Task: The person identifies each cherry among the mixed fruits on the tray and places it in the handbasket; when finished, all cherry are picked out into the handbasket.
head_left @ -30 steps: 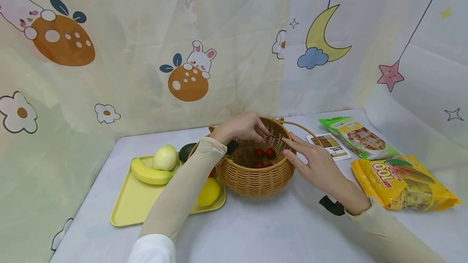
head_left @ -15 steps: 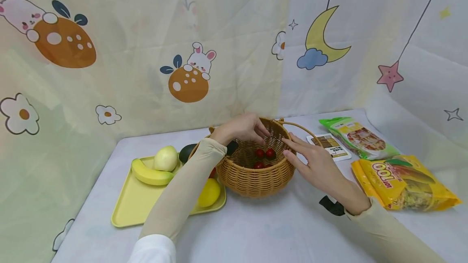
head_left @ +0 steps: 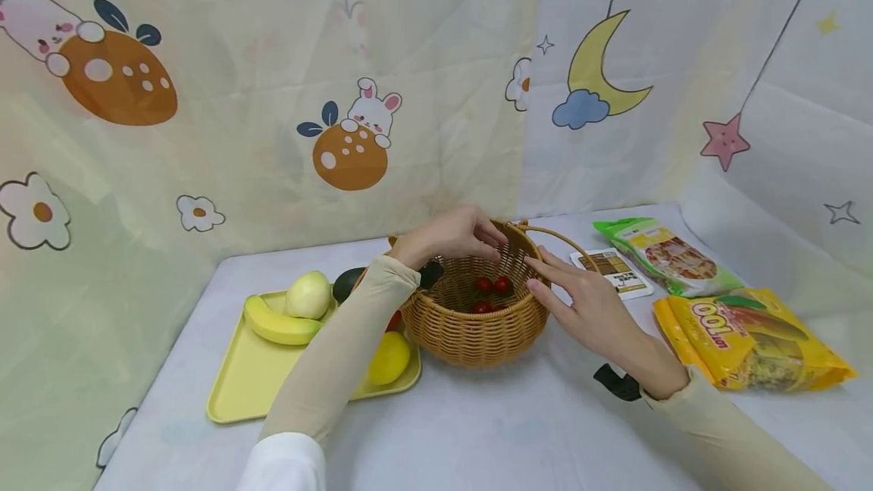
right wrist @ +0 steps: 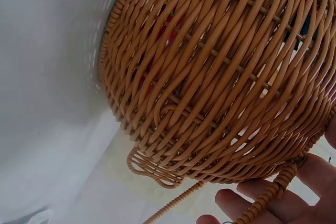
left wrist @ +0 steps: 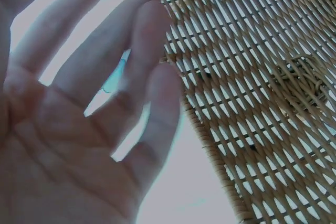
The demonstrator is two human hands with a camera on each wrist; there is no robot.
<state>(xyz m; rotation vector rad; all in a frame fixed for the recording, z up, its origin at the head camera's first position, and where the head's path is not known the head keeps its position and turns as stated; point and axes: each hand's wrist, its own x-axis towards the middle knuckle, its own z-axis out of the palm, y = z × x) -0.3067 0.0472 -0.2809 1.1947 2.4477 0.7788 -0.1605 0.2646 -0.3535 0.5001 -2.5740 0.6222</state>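
A woven wicker basket (head_left: pixel 477 336) stands upright on the table, with several small red round fruits (head_left: pixel 502 285) at its bottom. Over its opening hovers my left hand (head_left: pixel 457 237), fingers loosely bent. The left wrist view shows that palm (left wrist: pixel 68 150) bare and holding nothing, its fingertips beside the woven wall. On the right side of the basket, my right hand (head_left: pixel 589 305) rests with nearly straight fingers at the rim. In the right wrist view, its fingers (right wrist: pixel 278 200) lie behind the basket's handle (right wrist: pixel 262 203), touching near where it joins the rim.
Left of the basket lies a yellow tray (head_left: pixel 255 381) with a banana (head_left: pixel 280 322), a pale round fruit (head_left: pixel 308 294), a dark green item (head_left: pixel 346 284) and a yellow fruit (head_left: pixel 389 358). To the right are a yellow snack bag (head_left: pixel 757 339), a green bag (head_left: pixel 671 256) and a white packet (head_left: pixel 617 273).
My left hand has risen slightly over the basket's opening. My right hand stays at the rim, and the basket and red fruits keep their places.
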